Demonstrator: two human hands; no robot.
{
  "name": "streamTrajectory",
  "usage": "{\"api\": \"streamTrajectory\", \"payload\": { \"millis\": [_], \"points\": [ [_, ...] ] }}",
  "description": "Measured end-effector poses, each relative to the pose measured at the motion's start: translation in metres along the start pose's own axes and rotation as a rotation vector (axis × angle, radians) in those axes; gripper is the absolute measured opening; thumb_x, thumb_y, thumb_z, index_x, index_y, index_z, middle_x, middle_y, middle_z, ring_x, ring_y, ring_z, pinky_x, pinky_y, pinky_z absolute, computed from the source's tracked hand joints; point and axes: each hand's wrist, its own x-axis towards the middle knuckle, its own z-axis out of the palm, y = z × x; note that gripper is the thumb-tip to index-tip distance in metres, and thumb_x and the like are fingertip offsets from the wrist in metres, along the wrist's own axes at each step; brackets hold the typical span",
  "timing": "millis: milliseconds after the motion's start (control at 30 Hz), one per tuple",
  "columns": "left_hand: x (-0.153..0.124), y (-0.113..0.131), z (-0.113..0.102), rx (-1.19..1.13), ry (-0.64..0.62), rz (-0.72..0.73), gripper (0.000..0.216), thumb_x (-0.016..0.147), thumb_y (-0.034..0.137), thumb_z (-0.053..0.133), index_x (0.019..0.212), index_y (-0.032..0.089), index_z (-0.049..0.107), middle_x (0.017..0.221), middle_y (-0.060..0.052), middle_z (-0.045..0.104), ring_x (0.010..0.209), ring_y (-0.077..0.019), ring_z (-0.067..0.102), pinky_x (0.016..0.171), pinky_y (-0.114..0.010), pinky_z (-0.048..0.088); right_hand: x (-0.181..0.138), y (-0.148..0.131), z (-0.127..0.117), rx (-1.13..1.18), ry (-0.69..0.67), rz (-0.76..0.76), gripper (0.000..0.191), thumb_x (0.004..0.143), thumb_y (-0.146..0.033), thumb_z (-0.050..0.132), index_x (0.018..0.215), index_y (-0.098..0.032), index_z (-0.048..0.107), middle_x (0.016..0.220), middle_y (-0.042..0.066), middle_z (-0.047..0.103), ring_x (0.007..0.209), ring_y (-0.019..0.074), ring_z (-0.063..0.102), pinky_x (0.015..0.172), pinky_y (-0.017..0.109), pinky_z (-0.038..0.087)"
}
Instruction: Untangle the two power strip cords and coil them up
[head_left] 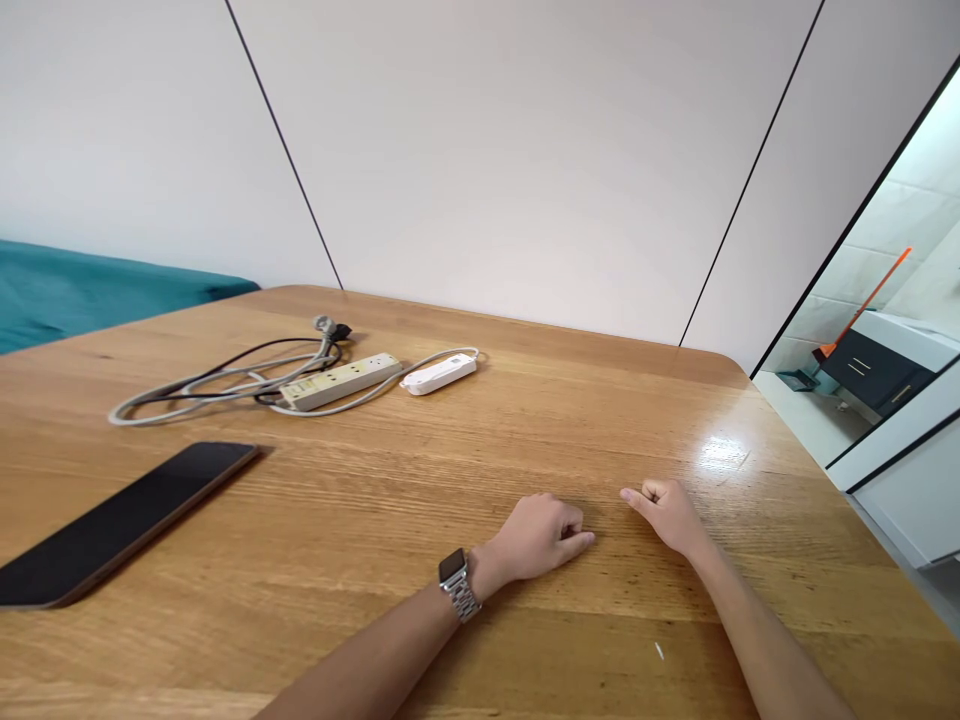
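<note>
Both my hands rest on the wooden table [465, 440] near its front middle. My left hand [541, 535] wears a metal watch [457, 583] on the wrist; its fingers are curled into a loose fist, thumb pointing right, with nothing seen in them. My right hand [667, 512] lies a few centimetres to the right, also curled into a fist with the thumb pointing left toward the other hand. The two thumbs are close but apart. Neither hand touches any object.
A dark tablet [120, 522] lies flat at the left. Farther back are a cream power strip [341, 380] with coiled grey cables [217, 385] and a white adapter [439, 373]. A teal surface [90, 290] is at far left. The table's right edge drops to a doorway.
</note>
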Motion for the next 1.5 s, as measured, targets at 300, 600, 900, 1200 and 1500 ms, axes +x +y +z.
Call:
{"api": "streamTrajectory", "payload": {
  "millis": [300, 600, 900, 1200, 1500],
  "points": [
    [0.000, 0.002, -0.001, 0.011, -0.013, -0.008, 0.040, 0.087, 0.045, 0.047, 0.059, 0.018, 0.056, 0.058, 0.000, 0.058, 0.051, -0.0109, 0.038, 0.052, -0.026, 0.017, -0.005, -0.011, 0.002, 0.076, -0.101, -0.040, 0.054, 0.075, -0.059, 0.057, 0.052, -0.022, 0.027, 0.052, -0.006, 0.024, 0.051, 0.0090, 0.024, 0.048, 0.024, 0.018],
    [0.000, 0.000, 0.001, 0.016, -0.001, 0.006, 0.042, 0.088, 0.048, 0.046, 0.062, 0.018, 0.059, 0.059, 0.000, 0.058, 0.050, -0.0107, 0.039, 0.051, -0.026, 0.017, -0.010, -0.022, 0.007, 0.106, -0.160, -0.070, 0.054, 0.075, -0.055, 0.061, 0.050, -0.021, 0.027, 0.051, -0.007, 0.025, 0.050, 0.0083, 0.024, 0.047, 0.024, 0.019],
    [-0.001, 0.000, 0.001, -0.036, 0.003, -0.007, 0.049, 0.085, 0.061, 0.047, 0.065, 0.018, 0.062, 0.061, -0.001, 0.061, 0.052, -0.0107, 0.043, 0.051, -0.024, 0.019, -0.015, -0.031, 0.013, -0.043, -0.198, -0.070, 0.050, 0.074, -0.048, 0.064, 0.047, -0.020, 0.032, 0.046, -0.006, 0.032, 0.047, 0.0088, 0.026, 0.047, 0.024, 0.019],
    [-0.004, 0.001, 0.001, -0.068, 0.041, 0.115, 0.039, 0.092, 0.048, 0.039, 0.078, 0.021, 0.063, 0.065, 0.000, 0.062, 0.056, -0.0120, 0.047, 0.053, -0.024, 0.022, -0.016, -0.034, 0.014, -0.077, -0.173, -0.134, 0.048, 0.075, -0.042, 0.063, 0.047, -0.020, 0.030, 0.044, -0.006, 0.034, 0.046, 0.0089, 0.028, 0.047, 0.025, 0.020],
    [-0.002, -0.003, -0.003, -0.308, 0.002, 0.174, 0.037, 0.093, 0.036, 0.037, 0.073, 0.018, 0.062, 0.063, 0.002, 0.058, 0.057, -0.0095, 0.044, 0.057, -0.021, 0.031, -0.018, -0.034, 0.012, -0.047, -0.204, -0.081, 0.047, 0.075, -0.044, 0.063, 0.048, -0.020, 0.032, 0.045, -0.006, 0.033, 0.047, 0.0089, 0.027, 0.048, 0.025, 0.020]
  ]
}}
